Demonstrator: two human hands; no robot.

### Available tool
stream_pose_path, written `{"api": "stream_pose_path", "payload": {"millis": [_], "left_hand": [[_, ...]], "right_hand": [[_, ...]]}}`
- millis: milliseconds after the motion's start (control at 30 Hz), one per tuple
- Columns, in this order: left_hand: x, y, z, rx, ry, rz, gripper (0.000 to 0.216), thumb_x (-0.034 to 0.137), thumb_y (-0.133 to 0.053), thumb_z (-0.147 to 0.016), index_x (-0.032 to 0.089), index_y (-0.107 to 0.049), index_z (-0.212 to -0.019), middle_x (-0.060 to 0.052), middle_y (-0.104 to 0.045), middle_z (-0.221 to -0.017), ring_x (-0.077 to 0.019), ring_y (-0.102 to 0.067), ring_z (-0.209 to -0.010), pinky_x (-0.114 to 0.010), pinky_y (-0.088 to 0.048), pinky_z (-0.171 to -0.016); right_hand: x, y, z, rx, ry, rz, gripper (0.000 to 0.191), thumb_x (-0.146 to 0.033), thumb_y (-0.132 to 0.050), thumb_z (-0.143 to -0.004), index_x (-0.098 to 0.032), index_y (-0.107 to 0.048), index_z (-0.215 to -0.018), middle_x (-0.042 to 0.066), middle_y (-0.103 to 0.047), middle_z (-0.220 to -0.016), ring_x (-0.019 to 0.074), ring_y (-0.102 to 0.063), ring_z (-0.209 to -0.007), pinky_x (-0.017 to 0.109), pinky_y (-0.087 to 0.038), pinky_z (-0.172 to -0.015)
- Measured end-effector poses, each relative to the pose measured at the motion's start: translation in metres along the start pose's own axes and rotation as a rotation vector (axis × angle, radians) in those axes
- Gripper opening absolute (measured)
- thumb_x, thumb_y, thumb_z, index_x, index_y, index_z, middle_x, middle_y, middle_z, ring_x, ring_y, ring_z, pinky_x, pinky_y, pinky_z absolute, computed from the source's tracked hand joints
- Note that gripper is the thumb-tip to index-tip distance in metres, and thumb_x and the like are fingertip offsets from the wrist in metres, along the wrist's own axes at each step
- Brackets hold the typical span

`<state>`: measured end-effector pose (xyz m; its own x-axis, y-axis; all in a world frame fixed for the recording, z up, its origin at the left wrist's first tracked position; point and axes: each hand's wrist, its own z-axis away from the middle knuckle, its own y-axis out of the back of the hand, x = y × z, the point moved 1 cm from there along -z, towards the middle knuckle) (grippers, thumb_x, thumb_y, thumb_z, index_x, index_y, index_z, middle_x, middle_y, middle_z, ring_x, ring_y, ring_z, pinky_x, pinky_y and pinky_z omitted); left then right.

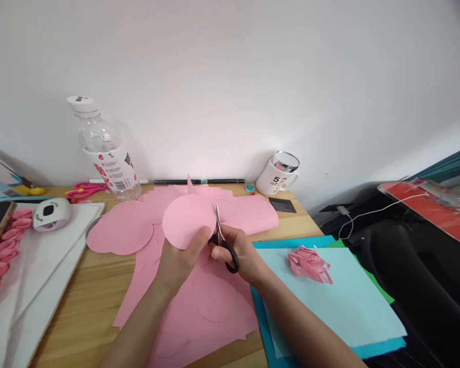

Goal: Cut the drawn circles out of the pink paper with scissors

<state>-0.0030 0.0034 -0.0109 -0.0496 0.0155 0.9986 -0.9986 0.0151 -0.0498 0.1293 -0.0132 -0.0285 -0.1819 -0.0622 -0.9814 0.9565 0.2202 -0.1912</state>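
Pinched between the thumb and fingers of my left hand [184, 255] is a round pink paper disc [187, 217], held up over the desk. My right hand [239, 253] grips black-handled scissors [230, 254], their blades pointing up along the disc's right edge. A thin pointed strip of pink paper [190, 185] sticks up behind the disc. Below both hands lie pink paper sheets [214, 327] with circles drawn on them. To the left rest cut pink paper discs [120, 230], overlapping one another.
A plastic bottle [111, 168], pink scissors [86, 190], a black pen [218, 181] and a white mug [278, 174] stand or lie near the wall. Crumpled pink scraps [309, 264] sit on light blue paper [345, 301] at right. At left are white boards [61, 266] and a white gadget [51, 213].
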Motion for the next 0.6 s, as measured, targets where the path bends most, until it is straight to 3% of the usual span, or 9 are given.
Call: {"api": "stream_pose_path", "payload": {"millis": [600], "left_hand": [[-0.0026,0.0039,-0.0031,-0.002,-0.06,-0.069,0.026,0.04,-0.062,-0.068,0.016,-0.064,-0.078,-0.007,-0.07,-0.08,-0.0236,-0.065,-0.081,-0.03,-0.053,-0.068]], "right_hand": [[0.0009,0.0005,-0.0006,0.015,-0.046,0.038,0.035,-0.042,-0.075,-0.063,-0.015,-0.057,-0.076,-0.005,-0.049,-0.055,0.009,-0.045,-0.049,0.023,-0.036,-0.048]]}}
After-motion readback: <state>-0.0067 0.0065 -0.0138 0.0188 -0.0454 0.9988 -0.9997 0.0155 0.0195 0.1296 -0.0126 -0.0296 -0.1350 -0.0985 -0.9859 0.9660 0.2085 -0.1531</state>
